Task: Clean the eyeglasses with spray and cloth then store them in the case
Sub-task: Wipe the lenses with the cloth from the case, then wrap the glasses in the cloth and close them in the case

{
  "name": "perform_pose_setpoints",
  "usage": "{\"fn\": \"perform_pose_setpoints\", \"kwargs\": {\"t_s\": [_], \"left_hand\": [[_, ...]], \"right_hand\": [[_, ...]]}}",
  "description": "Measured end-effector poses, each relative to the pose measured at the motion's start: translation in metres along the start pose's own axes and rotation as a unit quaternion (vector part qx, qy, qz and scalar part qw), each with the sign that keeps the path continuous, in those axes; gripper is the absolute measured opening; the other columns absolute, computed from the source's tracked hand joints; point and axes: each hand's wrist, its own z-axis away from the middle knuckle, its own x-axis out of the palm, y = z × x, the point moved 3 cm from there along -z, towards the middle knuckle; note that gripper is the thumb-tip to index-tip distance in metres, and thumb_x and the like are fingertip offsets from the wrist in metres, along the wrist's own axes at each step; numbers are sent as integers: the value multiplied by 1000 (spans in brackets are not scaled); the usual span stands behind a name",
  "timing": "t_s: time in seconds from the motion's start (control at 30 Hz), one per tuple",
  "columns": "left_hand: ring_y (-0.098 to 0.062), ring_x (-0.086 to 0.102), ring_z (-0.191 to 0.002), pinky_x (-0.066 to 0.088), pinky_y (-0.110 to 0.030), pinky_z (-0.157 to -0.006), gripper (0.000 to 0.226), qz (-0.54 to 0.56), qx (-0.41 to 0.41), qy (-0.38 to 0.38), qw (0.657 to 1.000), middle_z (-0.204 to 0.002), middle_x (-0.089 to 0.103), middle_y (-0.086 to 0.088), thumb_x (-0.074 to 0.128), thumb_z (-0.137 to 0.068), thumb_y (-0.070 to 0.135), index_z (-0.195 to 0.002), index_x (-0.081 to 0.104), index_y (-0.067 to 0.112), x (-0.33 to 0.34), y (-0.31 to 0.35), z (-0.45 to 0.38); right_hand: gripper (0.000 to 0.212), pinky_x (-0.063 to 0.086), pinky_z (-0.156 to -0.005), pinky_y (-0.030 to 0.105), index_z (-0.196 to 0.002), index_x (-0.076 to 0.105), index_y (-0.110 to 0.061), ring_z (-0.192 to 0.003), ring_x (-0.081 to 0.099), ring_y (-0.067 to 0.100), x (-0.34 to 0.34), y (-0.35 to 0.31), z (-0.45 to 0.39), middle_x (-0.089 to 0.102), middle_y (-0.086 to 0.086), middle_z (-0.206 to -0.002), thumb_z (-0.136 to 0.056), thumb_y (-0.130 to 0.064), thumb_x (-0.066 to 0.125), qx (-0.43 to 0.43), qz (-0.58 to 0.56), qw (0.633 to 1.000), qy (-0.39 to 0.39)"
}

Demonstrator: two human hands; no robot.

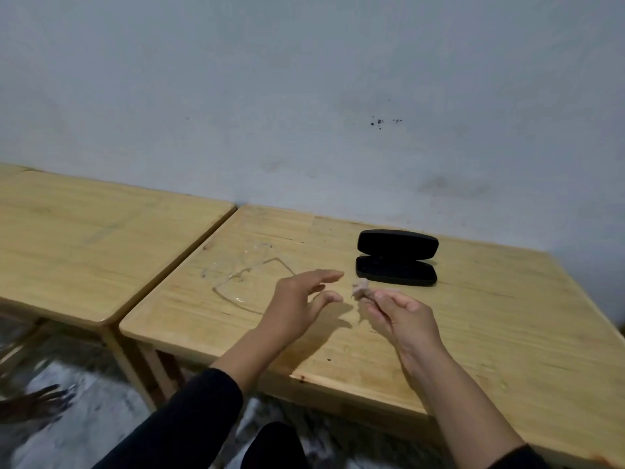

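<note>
Black-sleeved arms reach over the wooden surface [473, 333], the left hand [297, 299] hovering with relaxed, spread fingers, the right hand [399, 316] pinching a small cloth [360, 288], clear eyeglasses [243, 275] farther left, open black case [396, 258] beyond.

Bare tabletop [473, 333] right of hands — open case [396, 258] behind.

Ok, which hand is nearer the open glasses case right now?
The right hand. Pinching the cloth, it sits just in front of the case, close to its near edge. The left hand hovers open further left, between the case and the eyeglasses.
</note>
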Motion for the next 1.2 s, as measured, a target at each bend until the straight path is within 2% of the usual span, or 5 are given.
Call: {"fn": "perform_pose_setpoints", "kwargs": {"t_s": [0.37, 0.5, 0.77, 0.97, 1.2], "left_hand": [[5, 64, -83, 44, -3, -72, 14, 68, -95, 14, 993, -89, 73, 10, 66, -82, 13, -91, 71, 23, 70, 26, -34], [8, 62, -73, 44, -3, -68, 19, 84, -120, 37, 989, -80, 70, 10, 62, -83, 6, -88, 71, 22, 63, 24, -45], [1, 65, -81, 47, -11, -73, 28, 102, -75, -17, 992, -82, 70, 15, 60, -85, 4, -83, 68, 30, 66, 34, -51], [-4, 68, -82, 51, -14, -76, 29, 152, -74, -34, 985, -86, 73, 7, 63, -83, 6, -105, 62, 26, 66, 46, -58], [-8, 67, -75, 53, -23, -77, 32, 133, -86, -28, 987, -80, 74, 4, 68, -80, 11, -105, 62, 29, 56, 54, -68]], "right_hand": [[39, 55, -71, 24, -122, 51, -38, -85, 71, 12, -50, -9, -2, 69, 2, -101, -90, -18, 59, -57, 37, 998, -5], [35, 53, -86, 37, -118, 58, -32, -94, 65, 12, -64, -10, -11, 69, -6, -105, -83, -36, 60, -61, 169, 982, 53], [24, 44, -70, 7, -104, 68, -22, -86, 60, -7, -54, -38, -18, 67, -13, -95, -81, -23, 70, -156, 156, 975, 20], [16, 52, -77, 24, -85, 70, -25, -88, 67, 16, -47, -46, -23, 71, -1, -86, -78, -11, 71, -160, 104, 982, -13], [5, 53, -81, 34, -79, 70, -14, -79, 63, 15, -55, -58, -26, 68, 3, -80, -79, -9, 70, -164, 65, 984, -32]]}}
